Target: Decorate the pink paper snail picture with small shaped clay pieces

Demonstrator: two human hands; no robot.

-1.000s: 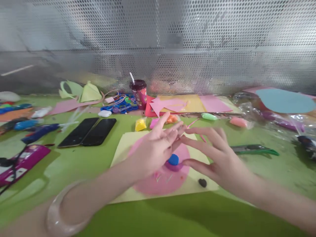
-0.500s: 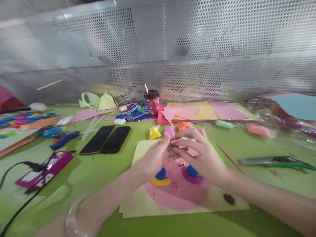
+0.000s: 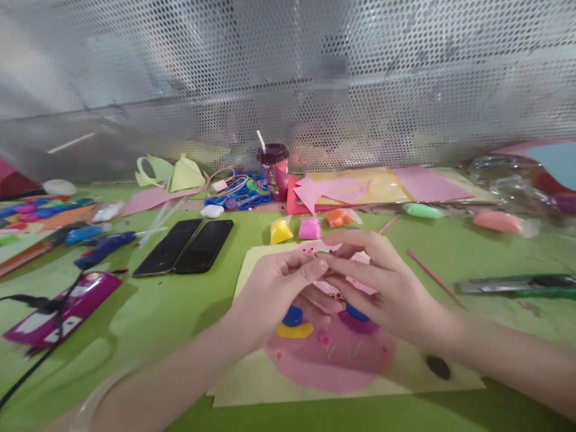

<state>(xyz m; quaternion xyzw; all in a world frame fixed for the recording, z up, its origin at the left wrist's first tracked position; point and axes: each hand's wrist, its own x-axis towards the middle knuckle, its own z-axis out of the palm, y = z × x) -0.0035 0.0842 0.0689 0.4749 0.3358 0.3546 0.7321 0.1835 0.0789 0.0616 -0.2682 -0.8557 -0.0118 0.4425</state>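
Over a pale yellow sheet (image 3: 245, 381), my left hand (image 3: 270, 291) and my right hand (image 3: 389, 282) meet with their fingertips pressed together. Whatever they pinch is hidden or too small to name. Beneath them lies a pink round paper (image 3: 328, 369), partly covered by my fingers. It bears a blue clay piece (image 3: 293, 315) above a yellow clay strip (image 3: 294, 330), and a second blue piece (image 3: 357, 311) on a purple clay shape (image 3: 360, 325). A small pink flower (image 3: 324, 341) decorates its lower half. Near my right wrist, a dark oval piece (image 3: 438, 367) rests on the sheet.
Yellow (image 3: 281, 231), pink (image 3: 309, 228) and orange (image 3: 339, 217) clay packets sit behind the sheet. Two phones (image 3: 204, 246) and a glue gun (image 3: 105, 249) lie left; a utility knife (image 3: 517, 285) lies right. A lidded cup (image 3: 273, 171) stands by the perforated metal panel (image 3: 382, 90).
My hands have drawn closer together, with the left fingers now folded over and the right fingertips against them. The camera view has shifted slightly.
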